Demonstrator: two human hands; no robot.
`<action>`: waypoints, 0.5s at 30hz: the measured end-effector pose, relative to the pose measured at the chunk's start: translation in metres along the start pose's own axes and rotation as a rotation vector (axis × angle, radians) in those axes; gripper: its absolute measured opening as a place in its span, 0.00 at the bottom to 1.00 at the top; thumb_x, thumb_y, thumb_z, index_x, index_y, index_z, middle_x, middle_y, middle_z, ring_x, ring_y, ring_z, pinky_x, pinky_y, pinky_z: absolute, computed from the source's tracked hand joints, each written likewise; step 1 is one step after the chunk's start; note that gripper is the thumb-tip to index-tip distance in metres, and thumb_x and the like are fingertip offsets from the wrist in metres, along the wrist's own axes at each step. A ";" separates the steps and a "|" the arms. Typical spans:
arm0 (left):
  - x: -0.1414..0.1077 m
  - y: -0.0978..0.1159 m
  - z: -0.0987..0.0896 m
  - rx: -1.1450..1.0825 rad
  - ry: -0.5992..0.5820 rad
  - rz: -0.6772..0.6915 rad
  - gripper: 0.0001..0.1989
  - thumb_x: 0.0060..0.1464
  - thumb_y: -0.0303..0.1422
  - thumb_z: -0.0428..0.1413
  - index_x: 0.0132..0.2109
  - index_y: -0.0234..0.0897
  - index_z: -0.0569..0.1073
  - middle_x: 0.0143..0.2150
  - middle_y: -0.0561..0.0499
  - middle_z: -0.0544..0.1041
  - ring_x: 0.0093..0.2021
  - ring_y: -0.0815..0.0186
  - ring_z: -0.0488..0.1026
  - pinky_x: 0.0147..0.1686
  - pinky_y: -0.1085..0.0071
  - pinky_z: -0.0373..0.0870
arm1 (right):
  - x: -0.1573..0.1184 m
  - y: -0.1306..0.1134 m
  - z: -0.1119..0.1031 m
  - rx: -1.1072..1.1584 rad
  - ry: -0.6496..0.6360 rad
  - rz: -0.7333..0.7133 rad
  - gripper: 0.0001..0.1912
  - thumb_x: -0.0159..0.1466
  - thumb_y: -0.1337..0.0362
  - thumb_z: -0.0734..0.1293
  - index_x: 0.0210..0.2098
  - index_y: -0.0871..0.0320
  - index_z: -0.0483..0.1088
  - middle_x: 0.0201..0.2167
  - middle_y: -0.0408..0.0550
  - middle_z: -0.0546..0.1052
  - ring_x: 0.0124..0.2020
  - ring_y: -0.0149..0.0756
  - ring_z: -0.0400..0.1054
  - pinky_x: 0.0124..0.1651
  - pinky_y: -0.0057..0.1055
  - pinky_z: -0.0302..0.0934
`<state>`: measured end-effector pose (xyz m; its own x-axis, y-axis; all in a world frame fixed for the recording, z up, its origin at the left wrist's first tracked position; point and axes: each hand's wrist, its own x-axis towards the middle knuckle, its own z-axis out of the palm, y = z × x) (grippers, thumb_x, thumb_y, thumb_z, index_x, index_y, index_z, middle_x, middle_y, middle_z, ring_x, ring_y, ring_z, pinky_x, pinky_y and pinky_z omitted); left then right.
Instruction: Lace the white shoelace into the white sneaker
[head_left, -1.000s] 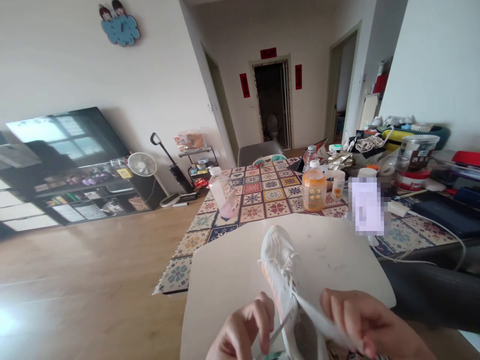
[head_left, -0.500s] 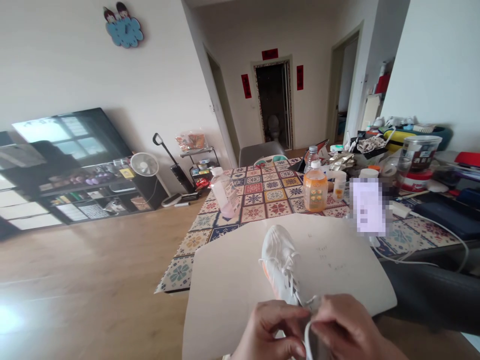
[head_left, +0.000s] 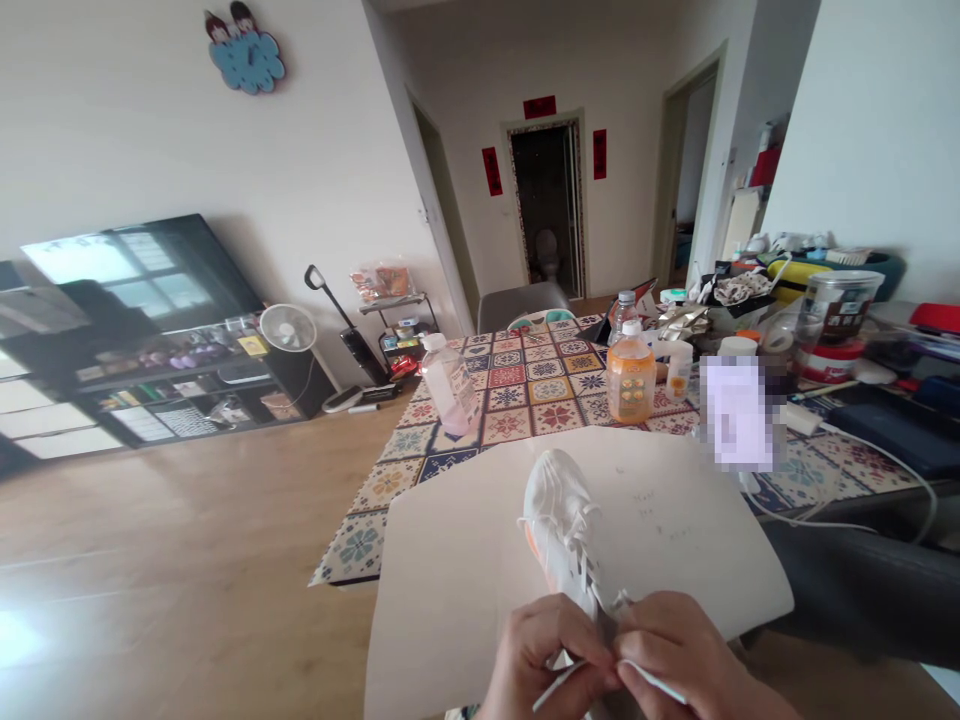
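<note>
A white shoe (head_left: 559, 505) with pale laces lies on a large white sheet (head_left: 442, 560), its toe pointing away from me. At the shoe's near end, my left hand (head_left: 551, 650) pinches a white lace (head_left: 559, 685). My right hand (head_left: 679, 655) is closed on the lace too, and a flat end of it (head_left: 654, 682) sticks out below the fingers. The fingertips of both hands meet over the shoe's opening, which they partly hide.
On the patterned tablecloth (head_left: 551, 390) stand a clear bottle (head_left: 451, 390) and an orange drink bottle (head_left: 631, 375). A blurred-out screen (head_left: 739, 415), cables, a dark case (head_left: 892, 430) and jars crowd the right side. A grey chair (head_left: 525, 300) is behind the table.
My hands have come together until their fingertips meet. The lace, earlier a loop hanging by my right fingers, now spreads out to both sides beneath them.
</note>
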<state>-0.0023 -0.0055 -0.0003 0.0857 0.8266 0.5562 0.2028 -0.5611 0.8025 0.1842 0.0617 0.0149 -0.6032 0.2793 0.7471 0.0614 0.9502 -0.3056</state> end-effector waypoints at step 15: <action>0.001 0.003 -0.001 0.025 0.039 0.129 0.06 0.62 0.35 0.62 0.37 0.40 0.82 0.28 0.49 0.78 0.29 0.68 0.74 0.31 0.77 0.70 | 0.002 -0.008 -0.006 0.191 -0.069 0.122 0.11 0.67 0.71 0.61 0.36 0.52 0.72 0.31 0.47 0.81 0.30 0.37 0.77 0.35 0.26 0.72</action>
<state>-0.0020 -0.0063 0.0034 0.0744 0.7450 0.6629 0.2164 -0.6610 0.7185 0.1874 0.0559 0.0226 -0.6536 0.3744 0.6577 -0.0104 0.8645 -0.5025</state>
